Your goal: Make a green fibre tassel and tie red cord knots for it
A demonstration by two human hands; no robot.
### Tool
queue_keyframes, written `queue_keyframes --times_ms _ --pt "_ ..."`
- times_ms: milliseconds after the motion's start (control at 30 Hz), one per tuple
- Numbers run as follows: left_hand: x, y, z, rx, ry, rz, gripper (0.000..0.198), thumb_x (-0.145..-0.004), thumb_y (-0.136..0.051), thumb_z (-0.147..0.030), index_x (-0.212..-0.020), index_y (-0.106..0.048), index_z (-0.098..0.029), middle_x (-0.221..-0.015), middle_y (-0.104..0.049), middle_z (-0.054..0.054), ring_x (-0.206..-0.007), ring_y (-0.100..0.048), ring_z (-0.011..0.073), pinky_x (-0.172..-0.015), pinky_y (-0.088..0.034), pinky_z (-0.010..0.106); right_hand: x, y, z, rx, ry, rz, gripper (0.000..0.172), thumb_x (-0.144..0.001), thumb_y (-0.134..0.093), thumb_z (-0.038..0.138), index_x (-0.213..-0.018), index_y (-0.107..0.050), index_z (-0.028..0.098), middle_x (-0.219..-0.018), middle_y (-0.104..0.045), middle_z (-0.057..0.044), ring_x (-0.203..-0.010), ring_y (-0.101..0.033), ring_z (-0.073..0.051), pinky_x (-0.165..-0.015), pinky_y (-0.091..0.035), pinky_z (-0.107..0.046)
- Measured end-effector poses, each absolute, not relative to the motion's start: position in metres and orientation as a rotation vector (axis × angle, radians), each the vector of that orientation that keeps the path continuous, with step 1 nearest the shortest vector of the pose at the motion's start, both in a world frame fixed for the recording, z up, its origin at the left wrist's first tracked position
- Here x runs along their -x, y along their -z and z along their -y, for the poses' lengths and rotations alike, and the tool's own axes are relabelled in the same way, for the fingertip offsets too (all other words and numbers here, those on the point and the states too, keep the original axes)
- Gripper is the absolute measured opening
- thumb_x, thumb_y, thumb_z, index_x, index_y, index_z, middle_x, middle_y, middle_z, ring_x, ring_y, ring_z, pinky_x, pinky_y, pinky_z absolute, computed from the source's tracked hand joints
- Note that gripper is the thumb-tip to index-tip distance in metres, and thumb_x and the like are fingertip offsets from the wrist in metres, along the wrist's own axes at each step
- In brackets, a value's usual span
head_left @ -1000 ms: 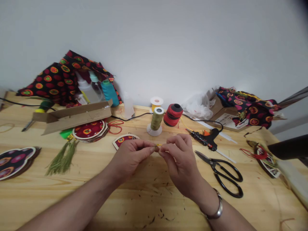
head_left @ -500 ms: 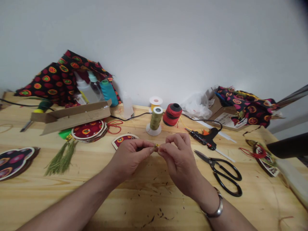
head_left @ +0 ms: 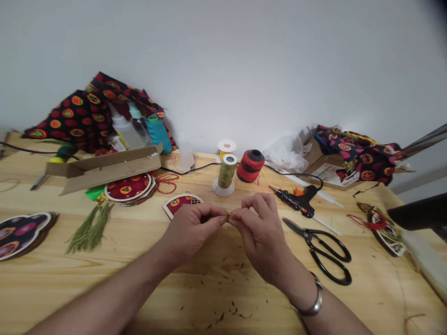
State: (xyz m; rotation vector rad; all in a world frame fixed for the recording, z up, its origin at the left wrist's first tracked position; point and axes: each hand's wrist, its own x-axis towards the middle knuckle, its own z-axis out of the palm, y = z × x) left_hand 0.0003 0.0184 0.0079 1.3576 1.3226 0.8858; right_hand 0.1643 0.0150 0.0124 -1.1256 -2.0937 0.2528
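Note:
Both of my hands meet above the wooden table, fingertips almost touching. My left hand (head_left: 193, 228) and my right hand (head_left: 261, 235) pinch a small piece of gold cord (head_left: 228, 214) between them. Its shape is mostly hidden by my fingers. Just behind my left hand lies a wooden ornament with a red pattern (head_left: 181, 203), partly covered by that hand. An olive thread spool (head_left: 227, 171) and a red thread spool (head_left: 250, 165) stand beyond my fingertips. A metal bracelet (head_left: 314, 298) circles my right wrist.
Black-handled scissors (head_left: 316, 251) and a black glue gun (head_left: 296, 202) lie to the right. Olive tassels (head_left: 90, 230) and stacked red ornaments (head_left: 127, 187) lie left, beside a cardboard box lid (head_left: 104, 170). Patterned fabric (head_left: 91, 111) and bottles stand along the wall.
My hands have moved slightly closer together, and my fingers have shifted a little on the gold cord. The objects on the table have not moved.

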Motion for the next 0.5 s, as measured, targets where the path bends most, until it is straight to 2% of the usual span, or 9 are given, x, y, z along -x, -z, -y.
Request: queue_keyframes --times_ms 500 --pt "-0.0009 -0.0075 -0.0159 -1.493 -0.894 -1.31 0.012 -0.075 -0.06 -0.024 -0.078 -0.072 -0.022 -0.081 -0.074 -0.003 -0.077 -0.065 0.0145 -0.071 -0.048 0.022 -0.1646 -0.0068 -0.0154 1.101 -0.332 2.028 0.01 -0.081 -0.055 0.012 -0.076 -0.062 0.018 -0.078 -0.05 -0.004 -0.082 -0.042 -0.018 -0.073 -0.041 -0.033"
